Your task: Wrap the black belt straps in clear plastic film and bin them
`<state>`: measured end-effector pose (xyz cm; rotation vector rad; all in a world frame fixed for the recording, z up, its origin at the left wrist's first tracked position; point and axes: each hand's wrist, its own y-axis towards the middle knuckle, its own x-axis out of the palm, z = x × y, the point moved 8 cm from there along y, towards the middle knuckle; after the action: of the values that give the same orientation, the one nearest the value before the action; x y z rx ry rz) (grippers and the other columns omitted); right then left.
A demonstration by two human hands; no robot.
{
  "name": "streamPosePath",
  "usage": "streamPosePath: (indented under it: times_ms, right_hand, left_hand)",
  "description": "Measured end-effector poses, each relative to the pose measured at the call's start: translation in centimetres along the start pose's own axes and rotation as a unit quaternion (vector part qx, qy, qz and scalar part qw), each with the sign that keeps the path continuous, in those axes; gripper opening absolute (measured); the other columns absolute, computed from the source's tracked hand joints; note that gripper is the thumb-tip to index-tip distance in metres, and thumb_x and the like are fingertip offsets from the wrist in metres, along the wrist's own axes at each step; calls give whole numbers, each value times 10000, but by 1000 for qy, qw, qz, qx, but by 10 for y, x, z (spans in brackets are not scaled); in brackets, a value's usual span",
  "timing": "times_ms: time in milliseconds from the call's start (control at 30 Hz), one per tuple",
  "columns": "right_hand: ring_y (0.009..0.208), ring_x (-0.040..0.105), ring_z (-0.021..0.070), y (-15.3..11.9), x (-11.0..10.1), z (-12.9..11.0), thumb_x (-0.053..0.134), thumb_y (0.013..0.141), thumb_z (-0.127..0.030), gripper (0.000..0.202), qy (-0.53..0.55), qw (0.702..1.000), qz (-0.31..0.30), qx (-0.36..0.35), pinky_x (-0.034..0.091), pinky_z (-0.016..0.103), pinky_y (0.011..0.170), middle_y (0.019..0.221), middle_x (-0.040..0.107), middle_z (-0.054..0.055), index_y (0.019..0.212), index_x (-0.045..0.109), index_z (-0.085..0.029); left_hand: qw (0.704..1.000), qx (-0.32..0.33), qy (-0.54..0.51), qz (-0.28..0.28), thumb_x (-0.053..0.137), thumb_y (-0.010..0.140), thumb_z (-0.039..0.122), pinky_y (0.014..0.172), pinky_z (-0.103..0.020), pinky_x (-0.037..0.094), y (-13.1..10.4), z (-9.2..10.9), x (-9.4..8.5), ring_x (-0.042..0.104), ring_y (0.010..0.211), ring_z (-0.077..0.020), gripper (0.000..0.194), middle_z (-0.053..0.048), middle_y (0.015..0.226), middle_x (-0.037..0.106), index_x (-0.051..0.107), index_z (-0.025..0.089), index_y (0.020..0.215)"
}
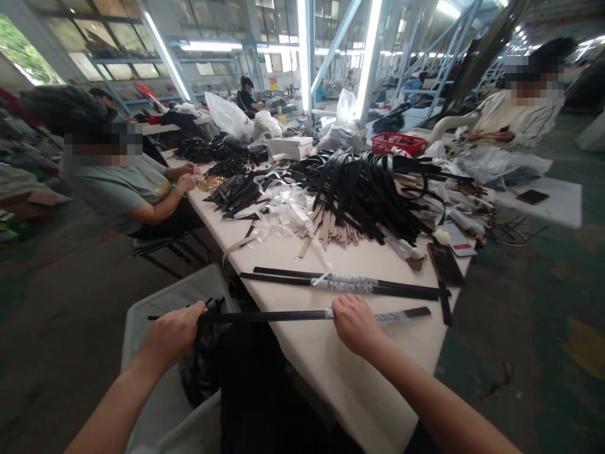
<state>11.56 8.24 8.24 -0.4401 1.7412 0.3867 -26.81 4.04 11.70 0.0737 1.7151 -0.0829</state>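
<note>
A long black strap [278, 316] stretches across the near end of the pale table [312, 353], with clear plastic wrapped round its right part. My left hand [177, 334] is closed on the strap near its left end, beyond the table edge. Farther right, my right hand [357, 321] grips it beside the plastic wrapping. Just behind lie two more black straps [283, 279], partly wrapped in clear plastic. A short black piece [445, 306] lies at their right end.
A large heap of black straps [373, 189] and white film [288, 211] cover the table's middle. A dark phone [445, 263] lies at the right edge. A white bin [142, 328] stands at lower left. People sit on both sides, one [127, 183] at left.
</note>
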Motion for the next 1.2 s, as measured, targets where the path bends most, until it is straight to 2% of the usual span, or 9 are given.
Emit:
streamPosePath:
  times_ms: [233,333,400,467,567,633,700,867,1200]
  right_hand:
    - [842,645,239,-49,4,130,500,902,-174,136,-13,986,-99,136,344,306,702,952,698,98,1001,594,-182]
    - [892,650,246,-73,6,180,486,888,-144,145,12,977,-103,185,355,304,734,937,703,109,944,616,-178]
    - [891,647,236,-81,6,190,499,865,-143,172,56,977,-78,189,365,298,754,920,699,92,986,615,-181]
    - [863,641,228,-84,6,185,504,828,-124,246,91,976,-59,189,375,294,753,866,684,69,1047,603,-178]
    - [862,629,223,-84,-1,164,503,775,-83,507,114,978,-16,174,400,292,749,902,656,66,1276,505,-155]
    - [841,627,211,-85,-12,153,514,752,-61,738,105,981,29,159,417,288,721,1052,620,96,1458,322,-160]
    - [757,623,190,-92,-24,153,522,752,-47,869,67,983,59,161,417,285,660,1145,570,115,1535,176,-196]
    - [701,636,200,-116,-38,194,527,864,-125,745,-16,977,80,195,425,293,611,1111,579,122,1536,220,-224]
    - [814,679,251,-123,-36,291,462,939,-269,440,-70,976,78,190,505,341,713,1121,638,143,1370,511,-195]
  left_hand:
    - [992,-124,5,-16,274,939,232,785,-346,459,63,-54,9,644,925,-269,335,-56,1067,684,519,200,1166]
    - [992,-122,-5,15,377,878,190,918,-434,427,95,-21,-5,580,1099,-322,395,-152,1221,625,503,116,1245]
    - [995,-54,-23,75,501,809,200,1049,-511,325,107,53,-24,439,1291,-375,582,-231,1406,480,415,60,1367]
    - [982,105,-88,128,558,823,275,1139,-514,218,105,166,-44,312,1399,-349,665,-188,1510,372,357,124,1439]
    - [921,318,-183,131,614,848,423,1156,-477,232,82,336,-57,355,1383,-308,640,-132,1487,416,399,225,1417]
    - [896,382,-198,109,612,872,437,1057,-457,366,75,411,-54,529,1218,-300,481,-146,1295,577,504,202,1277]
    - [892,407,-181,74,535,935,333,877,-395,472,78,450,-42,652,938,-252,219,-109,995,673,562,182,1092]
    - [904,403,-134,55,468,933,143,673,-303,468,103,438,-23,650,724,-205,93,-65,813,654,549,185,953]
    - [929,349,-100,72,505,935,196,812,-348,458,133,381,-6,626,844,-222,137,-80,910,648,609,193,1026]
